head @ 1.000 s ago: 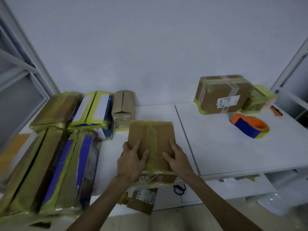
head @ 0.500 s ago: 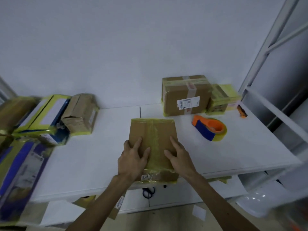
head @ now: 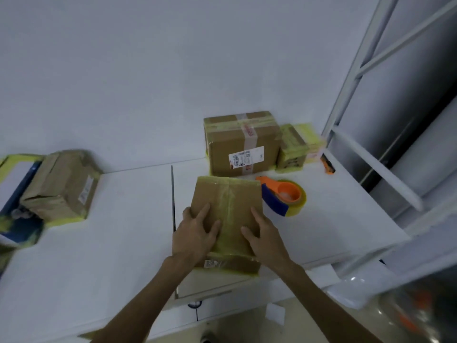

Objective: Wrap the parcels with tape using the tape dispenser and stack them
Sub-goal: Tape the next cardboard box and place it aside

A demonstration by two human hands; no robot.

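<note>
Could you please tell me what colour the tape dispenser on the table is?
Tape dispenser: orange and blue; clearest in the head view.

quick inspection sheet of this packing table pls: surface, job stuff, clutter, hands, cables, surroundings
surface: white table, with a seam running front to back just left of the held parcel.
job's things: brown parcel, yellowish tape on it, at the near edge; tape dispenser beside its far right corner, in neither hand; labelled box and small taped parcel against the wall; wrapped parcel at far left.
clutter: orange cutter beside the small taped parcel.
grippers: left hand and right hand lie flat on the brown parcel's top, fingers straight.
cables: nothing seen.
surroundings: white wall; metal rack at right.
</note>
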